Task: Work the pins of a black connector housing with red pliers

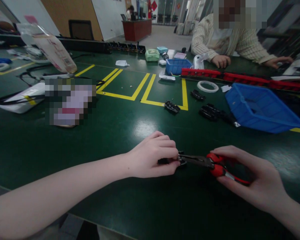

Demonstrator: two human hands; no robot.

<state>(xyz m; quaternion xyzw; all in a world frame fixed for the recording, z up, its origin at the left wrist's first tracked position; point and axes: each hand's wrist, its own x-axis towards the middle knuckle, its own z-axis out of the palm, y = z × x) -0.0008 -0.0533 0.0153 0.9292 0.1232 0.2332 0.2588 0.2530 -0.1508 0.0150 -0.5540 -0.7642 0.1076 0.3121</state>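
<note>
My left hand [156,155] is closed around a small black plastic part [182,159], most of it hidden under my fingers. My right hand [250,176] grips a pair of red-handled pliers [216,163] with long narrow jaws. The jaws point left and reach the black part at my left fingertips; whether they pinch anything there I cannot make out. Farther off on the green table lie more black plastic parts, one [172,107] by the yellow tape and a cluster [210,111] to its right.
A blue bin [265,108] stands tilted at right, near a white tape roll [207,86]. Behind are a red strip [250,79] and a smaller blue basket [177,66]. At left are a phone [73,105] and a bottle [55,51]. A person sits across the table.
</note>
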